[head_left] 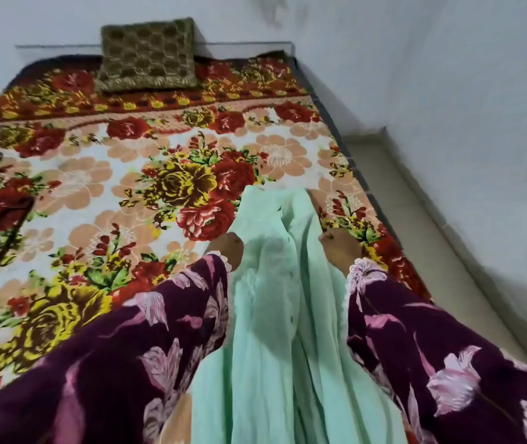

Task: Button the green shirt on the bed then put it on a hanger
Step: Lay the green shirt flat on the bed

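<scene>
A: What is seen, largest first, taking the green shirt (275,315) as the landmark?

B: Beneath and beyond the shirt, the bed (102,193) is spread with a flowered blanket; a brown cushion (147,54) is propped at the far end, well apart from the shirt. The shirt itself is held up lengthwise between two purple flowered sleeves, its far end draped toward the blanket. A row of small buttons can be made out down its middle.

A: And the hands?

B: The left hand (225,249) is pressed against the shirt's left edge, the right hand (340,246) against its right edge. The fingers are hidden behind cloth, so whether they are curled round it or wide cannot be told.

A: What could go wrong?

B: The cloth looks thin and slippery; if one edge were let slide, the front plackets could be bunched and a button matched to the wrong hole. A twisted collar would be made likely by that.

A: Any containers?

B: None is seen near the shirt, and no hanger can be identified with certainty.
</scene>
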